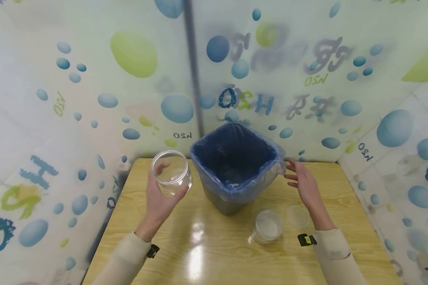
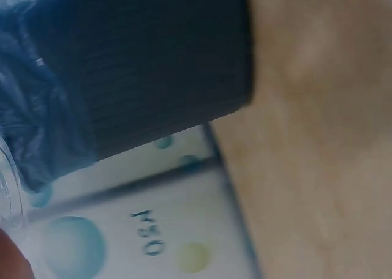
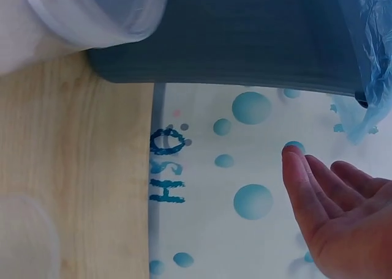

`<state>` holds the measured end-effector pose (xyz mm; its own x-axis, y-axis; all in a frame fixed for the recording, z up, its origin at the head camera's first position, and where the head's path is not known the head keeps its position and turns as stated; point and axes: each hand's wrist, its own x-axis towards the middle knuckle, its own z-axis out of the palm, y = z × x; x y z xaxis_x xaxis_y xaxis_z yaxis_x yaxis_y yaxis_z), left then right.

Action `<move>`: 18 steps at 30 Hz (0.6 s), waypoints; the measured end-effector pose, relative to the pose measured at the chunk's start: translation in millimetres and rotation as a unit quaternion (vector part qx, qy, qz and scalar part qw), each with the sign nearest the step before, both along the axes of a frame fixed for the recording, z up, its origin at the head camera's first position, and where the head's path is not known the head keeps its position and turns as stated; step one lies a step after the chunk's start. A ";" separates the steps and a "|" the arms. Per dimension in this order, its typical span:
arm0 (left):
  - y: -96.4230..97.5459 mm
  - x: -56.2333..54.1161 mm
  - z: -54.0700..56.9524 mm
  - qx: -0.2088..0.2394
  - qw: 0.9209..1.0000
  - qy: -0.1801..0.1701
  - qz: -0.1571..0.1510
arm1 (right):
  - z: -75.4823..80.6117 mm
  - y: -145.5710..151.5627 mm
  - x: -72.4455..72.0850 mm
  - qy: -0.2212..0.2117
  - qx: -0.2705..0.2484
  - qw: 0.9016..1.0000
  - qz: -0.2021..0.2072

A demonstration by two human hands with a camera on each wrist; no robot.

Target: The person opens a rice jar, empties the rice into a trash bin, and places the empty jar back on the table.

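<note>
In the head view my left hand [image 1: 158, 202] grips a clear, open-topped plastic jar [image 1: 186, 179] left of the trash bin [image 1: 219, 201]. Only the jar's rim [image 2: 13, 196] and a bit of a finger [image 2: 12, 260] show at the edge of the left wrist view. A blue plastic bag [image 1: 242, 193] lines the dark bin and folds over its rim. To the right of the bin is my right hand [image 1: 305, 185], its fingers extended near the loose edge of the bag. The right wrist view shows this hand [image 3: 340, 221] holding nothing, apart from the bag.
A second clear jar [image 1: 267, 227] stands on the wooden table [image 1: 171, 249] in front of the bin. Beside it lies a round translucent lid [image 1: 298, 216]. Patterned walls [image 1: 214, 75] with blue and green dots enclose the table at the back and sides.
</note>
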<state>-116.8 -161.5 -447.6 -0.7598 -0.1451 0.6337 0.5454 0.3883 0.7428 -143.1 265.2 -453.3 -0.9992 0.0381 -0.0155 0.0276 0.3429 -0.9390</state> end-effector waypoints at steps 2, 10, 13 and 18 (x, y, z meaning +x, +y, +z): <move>-0.9 12.9 -5.5 0.014 0.999 -0.029 -0.001 | -2.9 2.2 4.6 0.007 0.006 1.000 -0.002; -25.5 38.1 -78.7 -0.015 0.979 -0.202 0.008 | -13.9 8.1 19.7 0.003 0.016 1.000 0.007; -30.4 43.9 -93.2 -0.034 0.967 -0.253 -0.010 | -19.0 10.0 24.8 -0.002 0.022 1.000 0.005; -40.2 49.7 -117.1 -0.057 0.948 -0.310 -0.046 | -28.0 11.6 28.6 0.011 0.051 0.999 0.001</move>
